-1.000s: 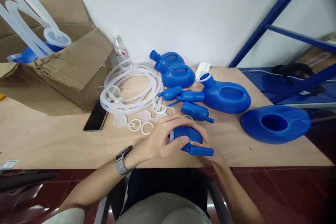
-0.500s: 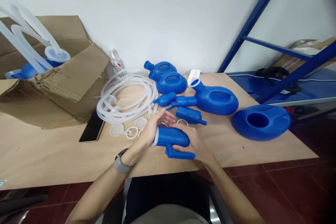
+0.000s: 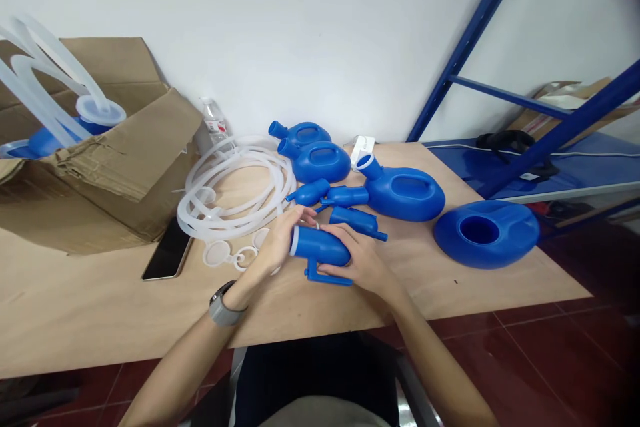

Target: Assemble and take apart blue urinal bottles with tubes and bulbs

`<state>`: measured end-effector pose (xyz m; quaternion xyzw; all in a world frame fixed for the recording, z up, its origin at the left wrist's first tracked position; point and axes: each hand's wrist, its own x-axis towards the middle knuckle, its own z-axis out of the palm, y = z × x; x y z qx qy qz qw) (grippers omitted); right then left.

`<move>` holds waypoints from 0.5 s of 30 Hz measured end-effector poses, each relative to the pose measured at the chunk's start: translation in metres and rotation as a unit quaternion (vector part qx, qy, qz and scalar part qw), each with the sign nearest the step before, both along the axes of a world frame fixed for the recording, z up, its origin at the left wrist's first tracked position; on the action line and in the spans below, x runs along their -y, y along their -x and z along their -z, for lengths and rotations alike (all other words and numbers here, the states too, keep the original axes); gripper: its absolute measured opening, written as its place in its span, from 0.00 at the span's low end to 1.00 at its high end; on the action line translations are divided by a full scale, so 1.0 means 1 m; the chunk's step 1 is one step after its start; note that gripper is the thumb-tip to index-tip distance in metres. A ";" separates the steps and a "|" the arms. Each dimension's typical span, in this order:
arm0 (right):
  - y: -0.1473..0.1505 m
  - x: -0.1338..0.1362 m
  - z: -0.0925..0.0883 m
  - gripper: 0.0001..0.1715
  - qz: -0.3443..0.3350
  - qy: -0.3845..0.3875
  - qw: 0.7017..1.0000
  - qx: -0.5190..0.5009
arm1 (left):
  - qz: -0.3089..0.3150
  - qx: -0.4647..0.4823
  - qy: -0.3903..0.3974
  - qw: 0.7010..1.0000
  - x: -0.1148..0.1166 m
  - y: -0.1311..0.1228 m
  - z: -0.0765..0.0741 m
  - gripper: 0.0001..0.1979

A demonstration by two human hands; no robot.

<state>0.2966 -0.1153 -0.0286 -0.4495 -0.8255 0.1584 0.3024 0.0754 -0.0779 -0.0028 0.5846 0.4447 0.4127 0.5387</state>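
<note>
A blue cylindrical part with a side handle and a white ring at its left end (image 3: 323, 246) is held above the table's front part. My right hand (image 3: 367, 257) wraps round its right end. Against the white-ringed end lies my left hand (image 3: 280, 240), its palm and fingers partly hidden behind the part. Just beyond the hands are several smaller blue spouted pieces (image 3: 354, 219). White ring-shaped caps (image 3: 217, 253) lie left of my left hand. Coiled translucent tubing (image 3: 185, 210) rests behind them.
Blue jugs (image 3: 405, 193) stand at the back, and another blue bottle (image 3: 485, 233) lies at the right. At the left are a cardboard box (image 3: 110, 167) with tubing, a phone (image 3: 169, 250) and a clear bottle (image 3: 215, 123). A blue metal rack (image 3: 465, 47) stands right.
The held blue part has moved slightly left and up in the view, with both hands round it. The whole scene has shifted a little left as the camera turned.
</note>
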 end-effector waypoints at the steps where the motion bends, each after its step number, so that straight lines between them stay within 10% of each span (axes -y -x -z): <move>1: -0.001 -0.001 0.003 0.39 0.024 -0.049 0.998 0.022 | 0.010 -0.019 0.008 1.000 0.000 0.004 0.002 0.28; 7: 0.006 0.005 0.019 0.29 0.064 -0.279 0.951 0.116 | 0.079 0.058 -0.002 0.995 0.017 0.011 0.026 0.41; 15: 0.010 0.010 0.020 0.37 0.032 -0.179 0.977 0.114 | 0.110 -0.083 -0.060 0.989 0.019 0.014 0.019 0.36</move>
